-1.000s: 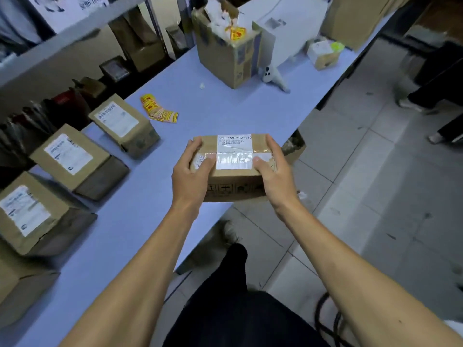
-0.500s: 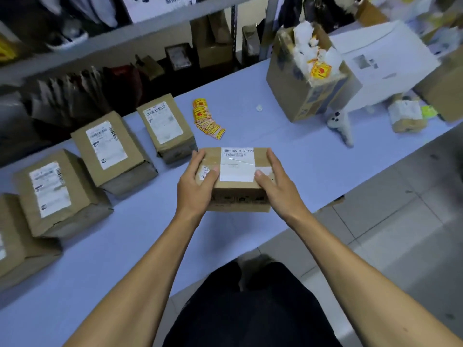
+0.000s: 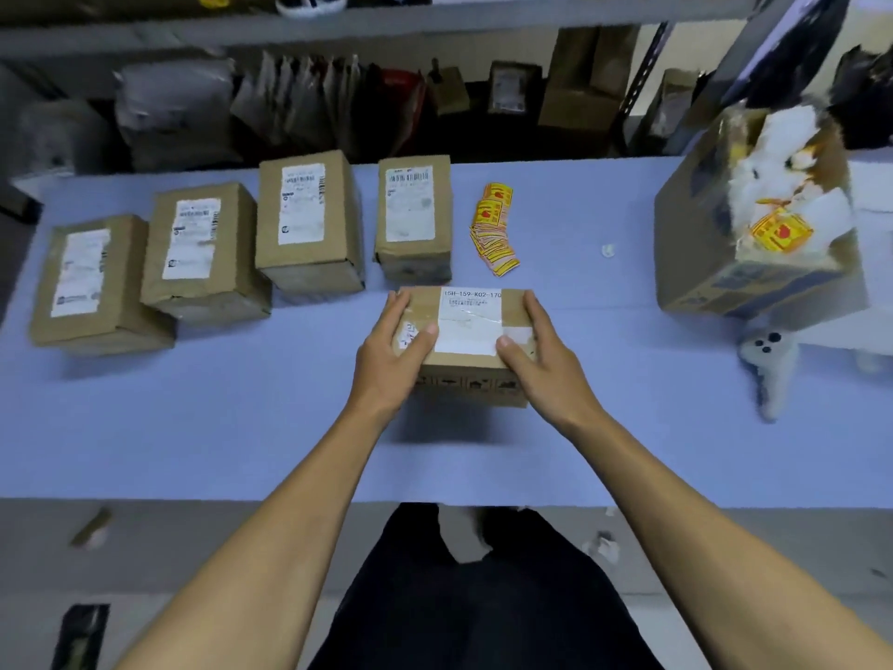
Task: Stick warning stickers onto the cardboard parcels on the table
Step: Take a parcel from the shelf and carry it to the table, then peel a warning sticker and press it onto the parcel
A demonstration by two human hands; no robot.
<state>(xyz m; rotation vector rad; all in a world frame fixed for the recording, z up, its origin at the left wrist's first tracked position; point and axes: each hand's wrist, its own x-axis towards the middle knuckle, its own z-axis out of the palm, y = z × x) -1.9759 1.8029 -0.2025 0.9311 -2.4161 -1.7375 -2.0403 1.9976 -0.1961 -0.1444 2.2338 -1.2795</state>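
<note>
Held parcel (image 3: 466,348): brown cardboard, long side running left to right, white label on top with printed code along its far edge, clear tape across it. It sits above the pale blue table (image 3: 193,427) with a shadow beneath its near edge (contact with the table cannot be told).

Four more parcels stand in a row at the far side: first (image 3: 92,282), second (image 3: 203,251), third (image 3: 309,224), fourth (image 3: 415,217). Each is brown, with a white barcode label on top.

Warning stickers (image 3: 493,229): loose fanned pile, yellow with red marks, flat on the table just right of the fourth parcel.
</note>
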